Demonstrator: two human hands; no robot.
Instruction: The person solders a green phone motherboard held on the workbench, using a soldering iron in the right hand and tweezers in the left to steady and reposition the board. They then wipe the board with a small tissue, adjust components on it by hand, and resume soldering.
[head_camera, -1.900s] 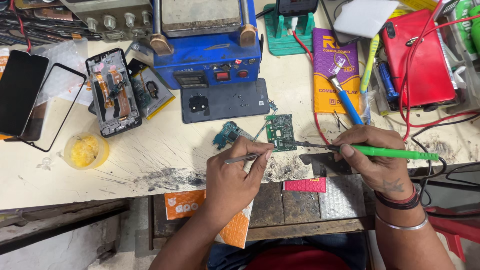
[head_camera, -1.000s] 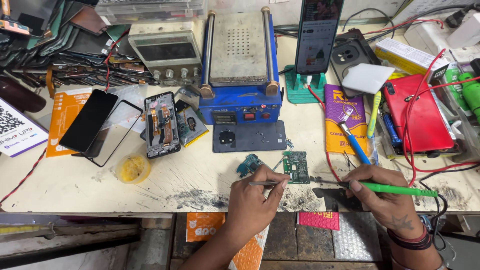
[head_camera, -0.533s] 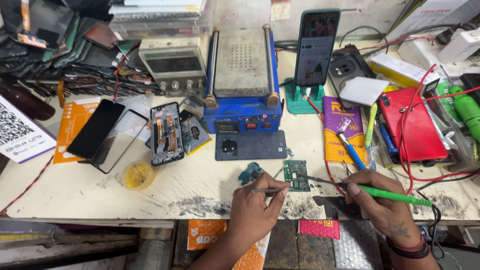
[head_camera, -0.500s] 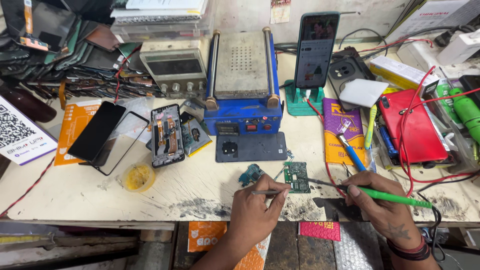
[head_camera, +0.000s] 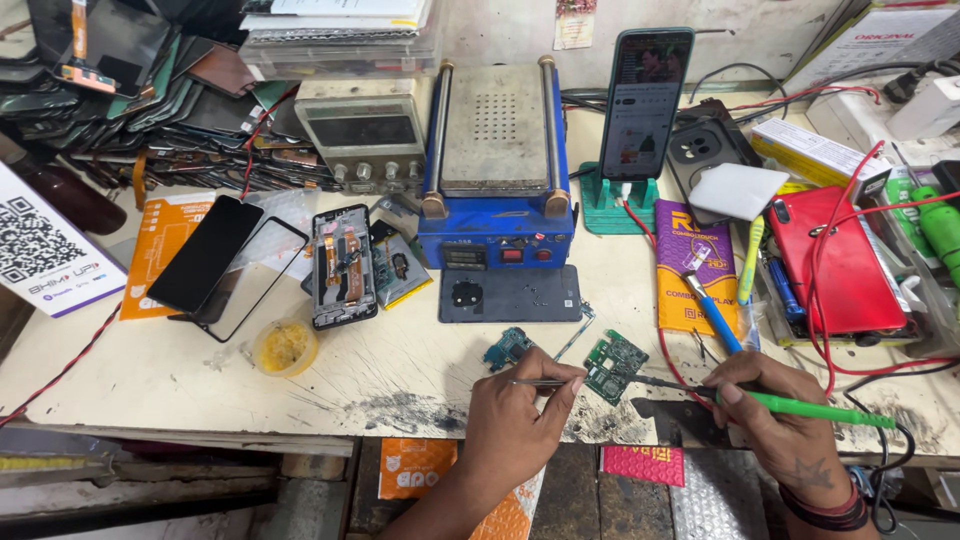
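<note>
Our hands stay put near the counter's front edge: left hand (head_camera: 520, 425) pinches thin metal tweezers (head_camera: 540, 382), right hand (head_camera: 775, 415) grips a green-handled soldering iron (head_camera: 815, 408) at the small green circuit board (head_camera: 614, 366).

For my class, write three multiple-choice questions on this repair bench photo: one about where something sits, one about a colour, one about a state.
1. Where does the small green circuit board lie?
A. on the blue heating machine
B. on the bench between the two hands
C. in the yellow tub

2. What colour is the handle of the soldering iron in the right hand?
A. green
B. red
C. black

3. What state is the phone on the green stand in?
A. taken apart
B. screen dark
C. upright, screen lit

Answers: 1 B, since the board rests on the worktop with the left hand and its tweezers on one side; 2 A, the handle shows bright green; 3 C, it stands with a picture showing.
</note>
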